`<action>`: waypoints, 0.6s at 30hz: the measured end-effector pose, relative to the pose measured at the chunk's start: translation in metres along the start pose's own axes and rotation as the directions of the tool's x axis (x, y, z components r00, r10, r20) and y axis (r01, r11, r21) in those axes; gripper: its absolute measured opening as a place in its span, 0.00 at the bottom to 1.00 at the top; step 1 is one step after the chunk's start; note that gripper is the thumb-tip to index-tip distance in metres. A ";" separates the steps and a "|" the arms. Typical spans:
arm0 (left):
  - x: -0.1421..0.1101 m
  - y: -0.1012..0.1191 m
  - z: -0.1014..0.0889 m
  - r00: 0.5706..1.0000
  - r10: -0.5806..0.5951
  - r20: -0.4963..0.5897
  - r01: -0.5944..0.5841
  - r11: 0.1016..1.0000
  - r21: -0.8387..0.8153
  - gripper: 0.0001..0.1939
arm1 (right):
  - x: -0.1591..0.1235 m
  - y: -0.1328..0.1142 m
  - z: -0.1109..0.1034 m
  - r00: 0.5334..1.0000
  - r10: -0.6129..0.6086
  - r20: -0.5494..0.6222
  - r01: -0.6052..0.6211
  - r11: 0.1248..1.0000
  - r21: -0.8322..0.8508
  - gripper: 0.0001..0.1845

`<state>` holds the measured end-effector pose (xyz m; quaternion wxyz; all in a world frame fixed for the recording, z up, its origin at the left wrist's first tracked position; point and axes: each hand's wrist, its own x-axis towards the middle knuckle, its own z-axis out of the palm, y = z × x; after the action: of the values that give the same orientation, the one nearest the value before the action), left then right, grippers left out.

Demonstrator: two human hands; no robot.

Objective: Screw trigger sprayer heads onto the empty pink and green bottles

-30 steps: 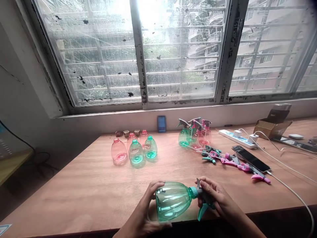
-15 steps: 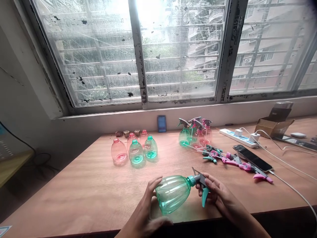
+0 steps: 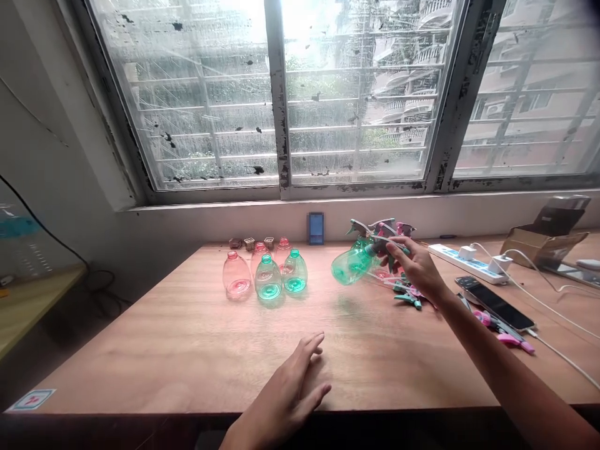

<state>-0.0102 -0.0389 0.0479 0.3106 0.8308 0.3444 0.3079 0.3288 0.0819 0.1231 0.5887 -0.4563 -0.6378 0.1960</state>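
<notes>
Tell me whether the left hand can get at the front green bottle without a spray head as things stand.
Probably yes, with a forward reach: the left hand holds nothing, and only tabletop shows between it and that green bottle.

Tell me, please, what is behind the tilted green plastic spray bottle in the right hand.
Behind the tilted green bottle and right hand, upright plastic spray bottles show green and pink trigger heads; much of their bodies is covered.
</notes>
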 end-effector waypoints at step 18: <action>-0.001 -0.003 -0.001 1.000 0.013 0.020 -0.015 0.996 0.088 0.34 | 0.097 0.042 0.046 0.986 0.086 0.141 0.019 0.790 -0.613 0.11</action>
<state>-0.0124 -0.0377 0.0462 0.2746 0.8490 0.3490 0.2864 0.3115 0.1946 0.1351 0.3519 -0.6161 -0.7042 0.0255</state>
